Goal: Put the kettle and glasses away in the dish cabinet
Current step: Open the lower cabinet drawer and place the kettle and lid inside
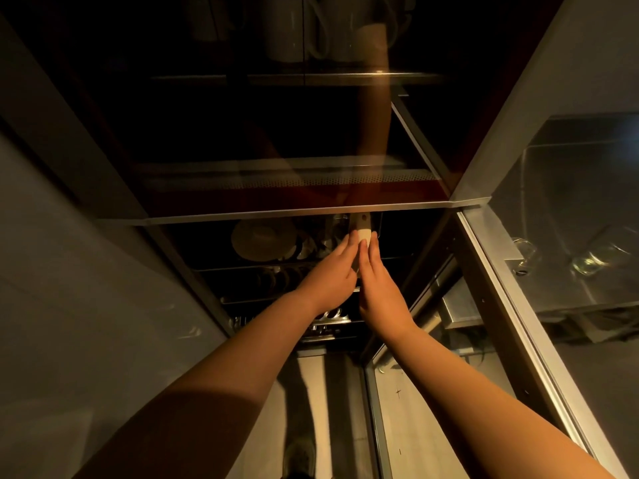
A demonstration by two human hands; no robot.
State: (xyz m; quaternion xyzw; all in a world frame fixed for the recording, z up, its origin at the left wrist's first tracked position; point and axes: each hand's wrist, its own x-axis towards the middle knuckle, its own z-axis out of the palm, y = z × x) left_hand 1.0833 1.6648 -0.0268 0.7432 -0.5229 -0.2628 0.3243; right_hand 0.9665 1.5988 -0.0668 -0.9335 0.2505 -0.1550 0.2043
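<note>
Kettle (361, 225) between both hands, plates (262, 240) just left.

Glossy dark glass on the upper cabinet door (276, 140), mirror-smooth, edged with brushed metal trim (297, 212). Thin shiny wire racks (283, 299) inside the cabinet, chrome-like, with a matt pale plate (262, 240) of ceramic look and a smooth white plastic-looking kettle part (362, 233) between the hands. Clear glass mugs (525, 254) on a dull steel counter (605, 288), beside a satin grey metal door frame (501, 271).
</note>
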